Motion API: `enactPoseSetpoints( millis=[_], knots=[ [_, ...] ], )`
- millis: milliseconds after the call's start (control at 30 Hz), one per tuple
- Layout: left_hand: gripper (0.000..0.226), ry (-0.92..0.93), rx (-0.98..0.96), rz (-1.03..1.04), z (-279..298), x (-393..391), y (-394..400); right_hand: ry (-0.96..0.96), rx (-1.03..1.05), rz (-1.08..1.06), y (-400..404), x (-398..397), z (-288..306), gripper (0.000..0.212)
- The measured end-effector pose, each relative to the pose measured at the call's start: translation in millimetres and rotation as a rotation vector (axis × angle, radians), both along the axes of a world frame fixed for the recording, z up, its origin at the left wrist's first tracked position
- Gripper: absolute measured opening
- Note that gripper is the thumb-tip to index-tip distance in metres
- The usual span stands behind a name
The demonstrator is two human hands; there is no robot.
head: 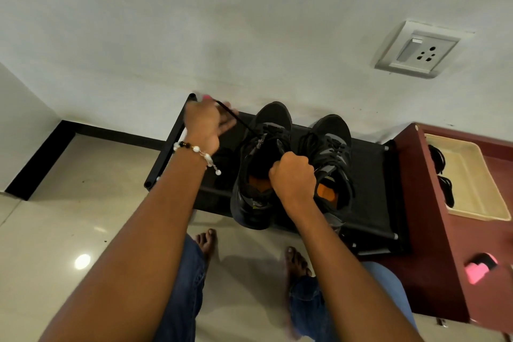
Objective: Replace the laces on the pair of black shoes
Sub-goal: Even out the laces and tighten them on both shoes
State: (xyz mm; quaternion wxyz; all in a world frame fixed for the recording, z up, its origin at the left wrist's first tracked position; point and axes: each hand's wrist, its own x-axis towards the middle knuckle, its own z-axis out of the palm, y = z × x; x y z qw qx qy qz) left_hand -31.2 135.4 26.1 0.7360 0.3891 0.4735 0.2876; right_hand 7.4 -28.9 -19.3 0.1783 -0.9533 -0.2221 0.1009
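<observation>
Two black shoes stand side by side on a low black rack [369, 175] against the wall. My right hand [294, 178] grips the tongue and collar of the left shoe [258, 175]. My left hand [204, 125], with a bead bracelet at the wrist, pinches a black lace [238, 119] and holds it taut up and to the left from the shoe's eyelets. The right shoe [333, 155] stands beside it with its lace still threaded; an orange insole shows inside.
A maroon cabinet [433, 258] stands right of the rack, with a cream tray [472, 183] on top holding black laces [444, 175]. A pink object [477, 269] lies on the cabinet's near end. A wall socket [416, 50] is above. My bare feet are on the tiled floor.
</observation>
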Motion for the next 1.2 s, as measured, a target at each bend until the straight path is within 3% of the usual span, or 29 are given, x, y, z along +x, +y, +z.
enactPoseSetpoints(
  millis=[67,133,200,300,367,467,533,633,767,833,900,1000,1067,1200],
  knots=[
    [0.021,-0.213,-0.071,0.176,10,-7,14,0.015,0.015,-0.010,0,0,-1,0.020],
    [0.019,-0.223,-0.027,0.200,11,-12,22,0.045,0.029,-0.020,-1,2,-2,0.025],
    [0.015,0.048,0.224,0.000,7,-14,17,0.076,0.040,-0.034,-1,4,-3,0.032],
    [0.004,0.462,0.716,-0.518,-9,-12,-2,0.096,0.044,-0.052,1,5,-3,0.034],
    [0.008,0.637,0.870,-0.794,-17,-8,-13,0.102,0.049,-0.066,2,5,-3,0.028],
    [0.016,0.743,0.891,-0.883,-18,-5,-16,0.103,0.053,-0.069,2,4,-3,0.021],
    [0.014,0.661,0.795,-0.801,-15,-5,-11,0.110,0.053,-0.070,2,5,-3,0.023],
    [0.011,0.358,0.456,-0.534,-9,-6,-2,0.118,0.051,-0.074,3,5,-5,0.033],
    [0.029,-0.379,-0.144,-0.075,5,-9,11,0.132,0.052,-0.079,2,6,-4,0.030],
    [0.030,-0.598,-0.265,0.088,7,-13,18,0.142,0.058,-0.079,2,5,-3,0.022],
    [0.032,-0.612,-0.246,0.098,5,-14,18,0.143,0.065,-0.085,2,5,-4,0.024],
    [0.030,-0.436,-0.111,-0.057,-1,-8,6,0.143,0.074,-0.092,1,6,-5,0.034],
    [0.024,-0.179,0.095,-0.238,-5,-4,-3,0.143,0.072,-0.089,1,6,-5,0.036],
    [0.010,0.448,0.852,-0.615,-15,-2,-14,0.142,0.072,-0.085,2,6,-6,0.034]
  ],
)
